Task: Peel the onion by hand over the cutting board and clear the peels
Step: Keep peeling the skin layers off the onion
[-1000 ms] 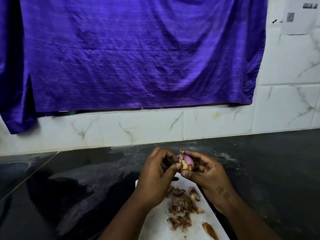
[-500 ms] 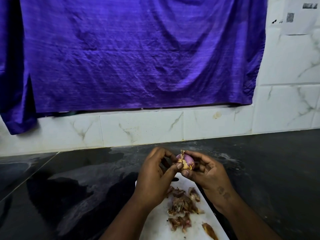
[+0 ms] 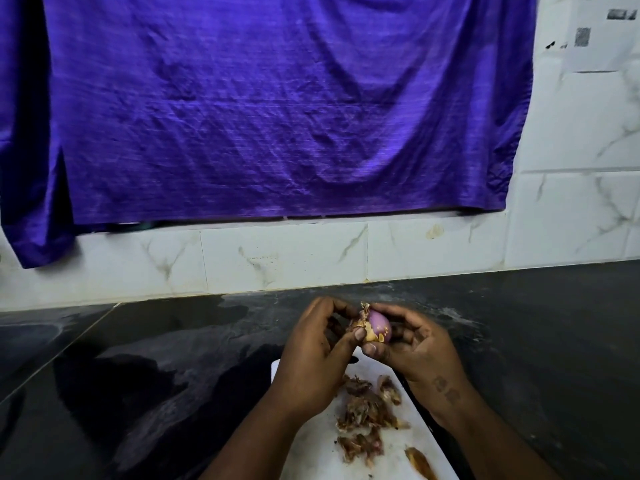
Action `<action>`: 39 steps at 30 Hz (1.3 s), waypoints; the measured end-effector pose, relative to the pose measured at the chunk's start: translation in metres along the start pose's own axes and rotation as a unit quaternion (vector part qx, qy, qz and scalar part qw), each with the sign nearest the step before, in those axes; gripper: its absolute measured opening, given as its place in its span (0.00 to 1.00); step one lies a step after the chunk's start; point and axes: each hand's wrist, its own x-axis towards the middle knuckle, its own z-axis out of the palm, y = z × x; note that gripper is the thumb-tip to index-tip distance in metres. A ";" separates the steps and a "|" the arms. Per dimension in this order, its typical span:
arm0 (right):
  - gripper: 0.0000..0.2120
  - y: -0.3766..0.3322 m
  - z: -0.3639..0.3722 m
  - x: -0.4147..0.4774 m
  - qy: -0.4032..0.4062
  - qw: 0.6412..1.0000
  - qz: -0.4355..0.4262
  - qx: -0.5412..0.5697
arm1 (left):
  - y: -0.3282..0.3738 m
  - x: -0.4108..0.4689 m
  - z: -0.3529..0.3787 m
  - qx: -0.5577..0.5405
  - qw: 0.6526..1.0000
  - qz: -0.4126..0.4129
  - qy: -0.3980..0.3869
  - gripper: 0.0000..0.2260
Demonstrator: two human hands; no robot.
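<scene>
A small purple onion (image 3: 379, 325) with yellowish skin scraps on it is held above the far end of the white cutting board (image 3: 311, 452). My right hand (image 3: 419, 355) cups it from the right and below. My left hand (image 3: 311, 362) pinches a strip of dry skin at the onion's left side between thumb and fingers. A heap of brown peels (image 3: 363, 420) lies on the board under my hands, and a single peel (image 3: 419, 462) sits near the board's front edge.
The board rests on a dark glossy counter (image 3: 138, 375). Behind it runs a white marbled tile wall (image 3: 277, 258), with a large purple cloth (image 3: 259, 109) hanging over it. A paper sheet (image 3: 606, 32) is stuck at the top right.
The onion has turned slightly in my right hand, showing more purple flesh. My left thumb has shifted a little lower on the skin.
</scene>
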 end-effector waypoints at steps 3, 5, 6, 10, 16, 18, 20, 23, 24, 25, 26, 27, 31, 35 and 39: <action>0.28 0.002 0.000 -0.001 0.003 0.999 -0.014 -0.036 | -0.005 0.000 0.002 -0.023 0.999 -0.023 0.005 0.06; 0.29 0.004 0.002 -0.002 0.006 0.997 -0.026 -0.066 | -0.010 0.001 0.003 -0.011 0.999 -0.041 0.013 0.05; 0.30 0.005 0.002 -0.003 0.008 0.997 -0.030 -0.073 | -0.011 0.002 0.003 -0.007 0.999 -0.051 0.015 0.05; 0.35 0.005 0.004 -0.003 -0.010 0.994 -0.050 -0.093 | -0.012 0.003 0.006 -0.022 0.997 -0.074 0.021 0.04; 0.29 0.006 0.004 -0.004 -0.019 0.991 -0.066 -0.116 | -0.012 0.005 0.006 -0.005 0.997 -0.071 0.029 0.06; 0.28 0.007 0.004 -0.004 -0.019 0.991 -0.060 -0.118 | -0.014 0.005 0.006 0.003 0.997 -0.072 0.031 0.07; 0.27 0.007 0.004 -0.005 -0.017 0.994 -0.045 -0.100 | -0.014 0.005 0.006 0.005 0.997 -0.071 0.036 0.08; 0.27 0.008 0.004 -0.005 -0.017 0.996 -0.033 -0.084 | -0.013 0.005 0.005 0.006 0.997 -0.069 0.042 0.09; 0.27 0.008 0.004 -0.005 -0.016 0.996 -0.031 -0.082 | -0.014 0.006 0.005 0.005 0.997 -0.068 0.041 0.09; 0.27 0.008 0.004 -0.005 -0.015 0.996 -0.030 -0.078 | -0.015 0.006 0.005 0.002 0.997 -0.067 0.041 0.09; 0.27 0.008 0.003 -0.005 -0.014 0.997 -0.029 -0.074 | -0.016 0.006 0.005 -0.001 0.997 -0.065 0.043 0.09; 0.28 0.008 0.003 -0.005 -0.015 0.997 -0.027 -0.070 | -0.017 0.007 0.004 -0.003 0.997 -0.065 0.048 0.09; 0.28 0.007 0.003 -0.004 -0.015 0.998 -0.025 -0.061 | -0.015 0.007 0.003 -0.029 0.995 -0.083 0.052 0.09; 0.28 0.007 0.003 -0.004 -0.020 0.998 -0.023 -0.056 | -0.016 0.006 0.004 -0.046 0.993 -0.098 0.042 0.06; 0.28 0.007 0.003 -0.004 -0.025 0.998 -0.018 -0.048 | -0.014 0.006 0.002 -0.040 0.993 -0.100 0.045 0.06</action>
